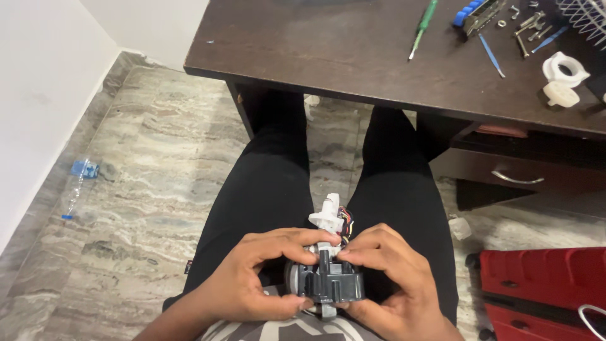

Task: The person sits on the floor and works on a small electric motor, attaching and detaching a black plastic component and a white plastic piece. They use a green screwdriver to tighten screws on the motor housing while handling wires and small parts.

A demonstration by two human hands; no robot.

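The motor part (pixel 329 278), a dark grey housing with a white stem, sits over the person's lap at 6 o'clock in the view. Its long axis runs toward 12 o'clock, stem end pointing away from the body. The left hand (pixel 252 278) is curled closed around its left side; the right hand (pixel 385 278) is curled closed around its right. Coloured wires (pixel 346 226) emerge beside the stem. At 1 o'clock on the surface (pixel 315 44): a green screwdriver (pixel 421 28), white rings (pixel 563 77). A red case (pixel 543 284) lies at 4 o'clock.
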